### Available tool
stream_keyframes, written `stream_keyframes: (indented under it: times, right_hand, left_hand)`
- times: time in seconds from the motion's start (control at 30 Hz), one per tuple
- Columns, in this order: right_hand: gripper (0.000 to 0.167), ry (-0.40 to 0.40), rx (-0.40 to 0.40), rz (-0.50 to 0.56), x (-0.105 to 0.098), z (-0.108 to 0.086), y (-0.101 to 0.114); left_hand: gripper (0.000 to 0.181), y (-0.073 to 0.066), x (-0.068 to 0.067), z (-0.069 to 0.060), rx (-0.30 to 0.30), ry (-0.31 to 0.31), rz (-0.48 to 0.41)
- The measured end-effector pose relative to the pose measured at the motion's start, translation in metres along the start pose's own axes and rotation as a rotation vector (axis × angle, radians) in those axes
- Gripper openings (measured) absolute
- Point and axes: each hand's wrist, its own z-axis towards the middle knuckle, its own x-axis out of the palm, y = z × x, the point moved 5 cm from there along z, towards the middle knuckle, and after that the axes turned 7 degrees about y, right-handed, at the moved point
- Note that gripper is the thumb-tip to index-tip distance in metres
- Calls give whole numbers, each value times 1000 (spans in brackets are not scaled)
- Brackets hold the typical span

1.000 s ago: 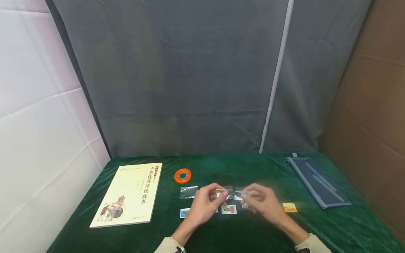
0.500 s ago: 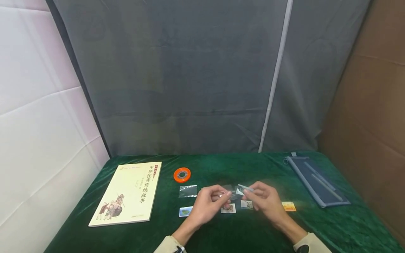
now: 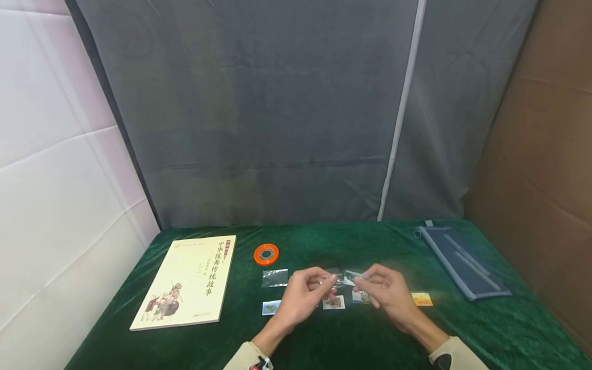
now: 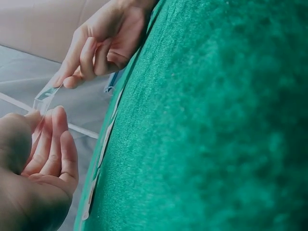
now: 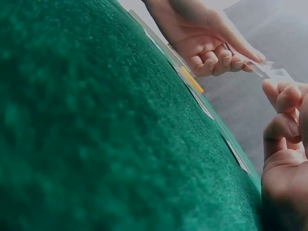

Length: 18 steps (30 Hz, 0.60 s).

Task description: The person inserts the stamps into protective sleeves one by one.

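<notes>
Two pinches meet above the middle of the tabletop [image 3: 296,347], well in from its left and right edges. We see the left hand [image 3: 300,298] hold a clear packet [image 3: 338,280] between thumb and index finger, the fingertips pressed together and the other fingers loosely bent. Facing it, the right hand [image 3: 387,295] pinches a small pale card [image 3: 352,278] by one end, thumb against index finger, the rest bent. Card and packet come together between the fingertips; we cannot tell whether the card's end lies inside the packet or only against it.

Another clear packet [image 3: 275,278] lies flat just left of the left hand, and we make out nothing in it. Near the right edge, toward the far right corner, the blue pouch [image 3: 455,270] shows slender items, though we cannot tell if they are inside or on top.

Around and below the hands we count a blue-green card [image 3: 270,308], a brown-figured card [image 3: 334,302], a black-and-white card [image 3: 360,297] and a yellow card [image 3: 422,299]. Toward the far edge lies an orange tape roll [image 3: 266,254]; near the left edge, a cream book [image 3: 185,282].
</notes>
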Motion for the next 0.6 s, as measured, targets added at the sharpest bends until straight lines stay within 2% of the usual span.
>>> stream_keyframes:
  times: [0.2,0.43,0.6]
  right_hand:
    - [16,33,-25,-17,2,0,0]
    - [17,71,-30,-4,5,0,-1]
    - [18,101,-42,0,4,-1,0]
  left_hand:
    - [25,-1,1,-1,2,-3,-9]
    - [22,0,2,-2,30,1,0]
    - [20,3,4,2,36,3,-37]
